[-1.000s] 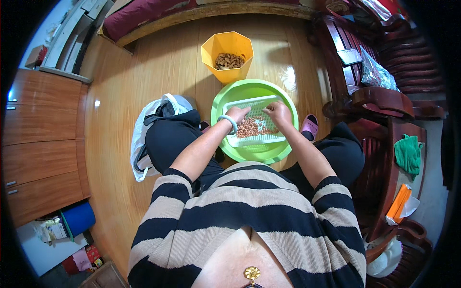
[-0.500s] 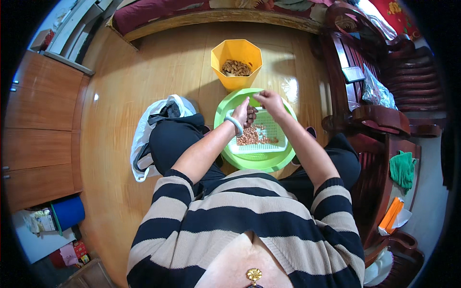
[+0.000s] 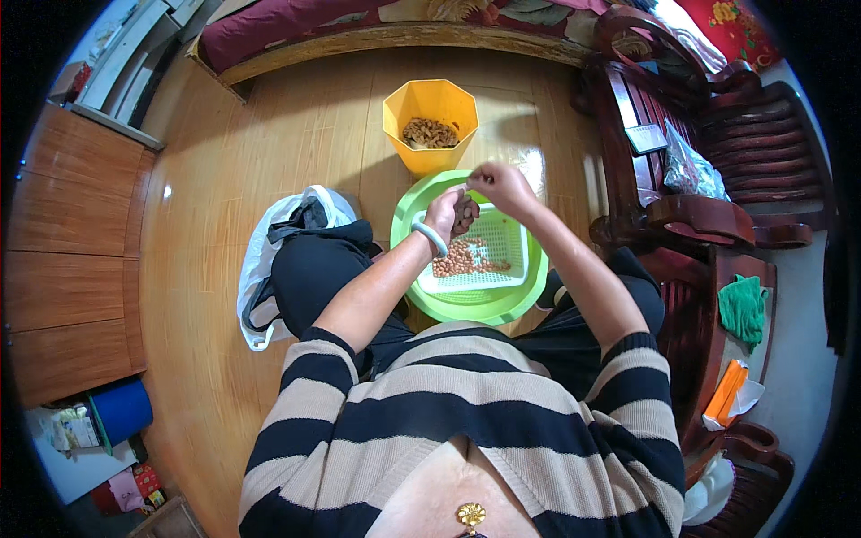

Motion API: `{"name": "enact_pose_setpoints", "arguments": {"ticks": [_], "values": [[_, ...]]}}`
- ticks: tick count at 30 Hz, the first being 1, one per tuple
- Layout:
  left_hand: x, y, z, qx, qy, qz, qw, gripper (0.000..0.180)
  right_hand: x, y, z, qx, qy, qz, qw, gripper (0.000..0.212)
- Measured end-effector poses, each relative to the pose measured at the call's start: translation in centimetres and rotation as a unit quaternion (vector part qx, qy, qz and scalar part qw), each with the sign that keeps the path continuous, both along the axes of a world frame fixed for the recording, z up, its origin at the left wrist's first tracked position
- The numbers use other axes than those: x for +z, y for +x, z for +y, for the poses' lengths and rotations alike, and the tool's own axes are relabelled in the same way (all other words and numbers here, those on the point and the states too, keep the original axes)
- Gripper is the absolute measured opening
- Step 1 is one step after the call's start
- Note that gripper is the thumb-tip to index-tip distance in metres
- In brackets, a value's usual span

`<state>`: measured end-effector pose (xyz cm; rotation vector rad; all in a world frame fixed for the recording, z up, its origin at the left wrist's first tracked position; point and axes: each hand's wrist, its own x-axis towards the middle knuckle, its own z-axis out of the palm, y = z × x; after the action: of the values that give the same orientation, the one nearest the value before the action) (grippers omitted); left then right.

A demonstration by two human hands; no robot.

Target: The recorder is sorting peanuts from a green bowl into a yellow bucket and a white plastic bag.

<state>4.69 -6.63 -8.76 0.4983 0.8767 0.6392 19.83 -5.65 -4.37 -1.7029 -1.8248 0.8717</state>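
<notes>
On the wooden floor, the green basin sits before me, the yellow bin just beyond its far rim. Inside the basin lies my white basket. Above the basket's far edge, my left hand is half curled and my right hand has its fingers bent near my left thumb; I can't tell what either grasps. Reddish kernels lie mostly toward the basket's left edge.
</notes>
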Motion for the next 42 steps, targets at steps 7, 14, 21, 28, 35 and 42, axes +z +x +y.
{"name": "enact_pose_setpoints", "arguments": {"ticks": [7,14,21,28,35,42], "values": [[0.6,0.4,-0.6,-0.090,0.076,-0.038,0.992,0.029,-2.3,0.9,-4.4,-0.030,-0.050,0.167,0.984,0.024],[0.1,-0.3,-0.2,-0.092,0.000,-0.077,0.993,0.028,-3.2,0.2,-4.7,-0.152,-0.002,0.274,0.950,0.018],[0.1,-0.3,-0.2,-0.115,-0.023,-0.093,0.989,0.025,-4.2,0.3,-4.7,-0.129,-0.032,0.323,0.937,0.021],[0.8,0.3,-0.7,-0.082,0.047,-0.076,0.993,0.029,-3.8,-0.3,-5.4,-0.122,0.031,0.370,0.921,0.014],[0.6,-0.2,-0.9,-0.170,0.024,-0.034,0.985,0.043,-2.3,-0.6,-6.2,-0.052,0.125,0.152,0.979,0.012],[-0.6,0.0,-1.5,-0.181,-0.114,-0.114,0.970,0.044,-6.0,-1.2,-6.4,-0.069,0.111,0.128,0.983,0.017]]}}
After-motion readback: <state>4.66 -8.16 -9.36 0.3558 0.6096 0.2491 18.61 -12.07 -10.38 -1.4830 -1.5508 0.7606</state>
